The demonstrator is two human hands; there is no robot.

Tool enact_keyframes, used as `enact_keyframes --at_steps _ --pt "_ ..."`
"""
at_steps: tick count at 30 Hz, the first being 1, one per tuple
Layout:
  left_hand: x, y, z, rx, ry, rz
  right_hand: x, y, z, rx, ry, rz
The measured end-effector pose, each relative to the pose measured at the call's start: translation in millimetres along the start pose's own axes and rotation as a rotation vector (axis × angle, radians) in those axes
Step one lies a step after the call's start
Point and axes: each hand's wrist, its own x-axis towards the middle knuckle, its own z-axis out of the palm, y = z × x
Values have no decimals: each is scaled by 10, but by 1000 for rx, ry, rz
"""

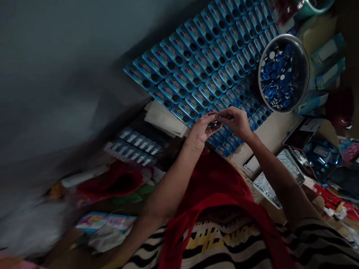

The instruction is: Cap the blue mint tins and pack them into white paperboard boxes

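Observation:
My left hand [201, 129] is curled round several small dark, shiny pieces [214, 124], partly hidden by the fingers. Close against it, my right hand [236, 120] has its fingers pinched together over the left fingertips; whatever is between them is too small to make out. Beneath both hands lie rows of blue printed cases [193, 83], each with a dark round spot at one end. A steel bowl [305, 74] beyond my right hand contains many small blue caps [276, 69], mixed with white and silvery round pieces.
White papers [165, 117] stick out by the left edge of the rows. A clear tray of small pale pieces [288, 168] sits beside my right forearm. An opened box with blue items [322, 153] stands farther right. A plain wall [61, 74] borders the left.

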Motion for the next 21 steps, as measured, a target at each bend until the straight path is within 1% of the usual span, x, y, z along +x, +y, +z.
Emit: enact_keyframes --at_steps 2,3,6,8,10,12,16,18,21 --pt "6 -67 -4 21 -28 -20 -50 50 5 37 -3 81" --pt "7 -101 1 33 -38 -26 -62 79 -8 21 -9 110" --pt "11 -174 42 50 -60 -38 -50 159 -76 -127 33 179" --pt "12 -179 71 32 -73 -20 18 213 -128 -210 105 241" --pt "2 -140 79 7 -75 15 144 281 -174 -296 172 286" --pt "-27 -72 60 -17 -57 44 305 357 -205 -423 193 298" --pt "-110 61 -4 -64 -27 84 594 478 -224 -616 70 313" --pt "-125 95 -19 -82 -14 89 702 510 -231 -673 23 354" --pt "-99 100 -5 -110 9 74 827 529 -257 -726 -11 422"
